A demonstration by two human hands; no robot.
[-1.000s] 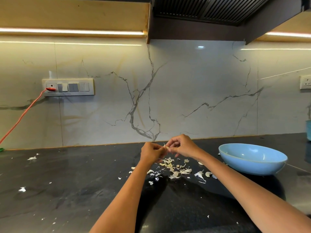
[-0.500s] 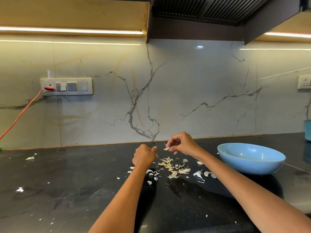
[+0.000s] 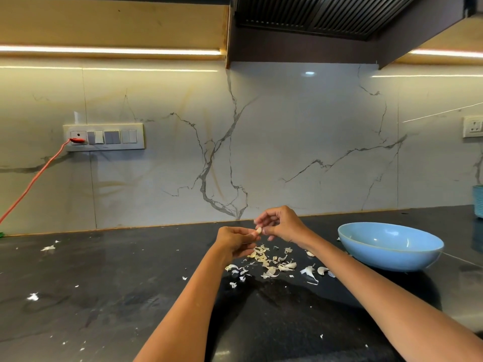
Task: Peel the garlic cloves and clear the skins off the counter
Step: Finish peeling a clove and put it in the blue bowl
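A small pale garlic clove (image 3: 258, 230) is held just above the black counter (image 3: 130, 296), between both hands. My left hand (image 3: 234, 241) pinches it from the left with curled fingers. From the right, my right hand (image 3: 281, 226) pinches it at its fingertips. Below the hands lies a loose heap of garlic skins (image 3: 269, 262) with some cloves among them; one whitish clove (image 3: 322, 270) sits at the heap's right end.
A light blue bowl (image 3: 390, 249) stands on the counter to the right of the hands. Skin scraps (image 3: 48, 248) are scattered over the left counter. An orange cable (image 3: 34, 181) runs from the wall socket. A ribbed teal container (image 3: 478, 201) sits at the far right edge.
The hands had parted, with the clove in my right hand. Now my left hand has come back up to meet the right, and both pinch the clove again.
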